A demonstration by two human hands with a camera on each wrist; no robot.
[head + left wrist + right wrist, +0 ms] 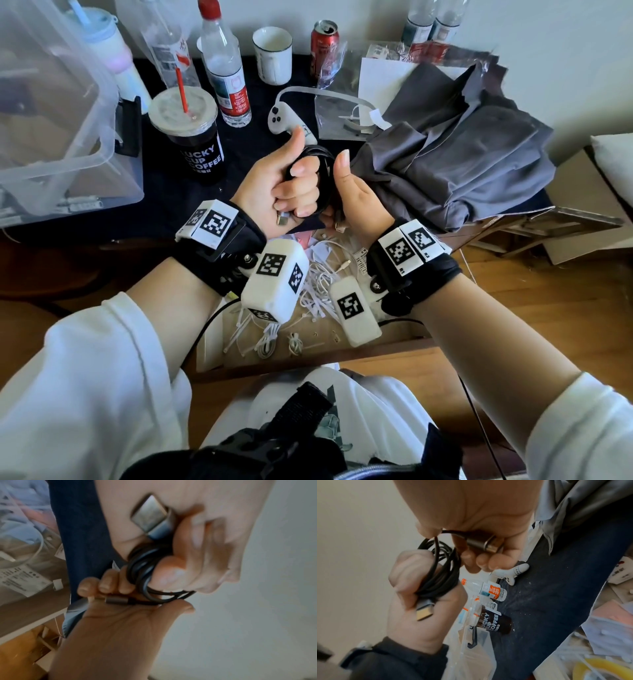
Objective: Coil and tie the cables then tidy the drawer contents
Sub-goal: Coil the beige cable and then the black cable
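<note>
A black cable [324,178] is wound into a coil, held up over the dark table edge. My left hand [296,181] grips the coil [140,573] in its curled fingers, thumb raised, and the cable's metal USB plug [150,516] sticks out at the heel of the palm. My right hand [344,198] holds the coil's other side and pinches the small end connector [485,543] against its palm. Below the hands the wooden drawer [308,358] stands open, with several loose white cables [317,291] tangled inside.
On the dark table stand a clear plastic bin [51,120], a black coffee cup [193,144], a water bottle [226,68], a white mug [273,54] and a red can [323,42]. A white controller [282,120] and crumpled grey cloth [462,154] lie behind the hands.
</note>
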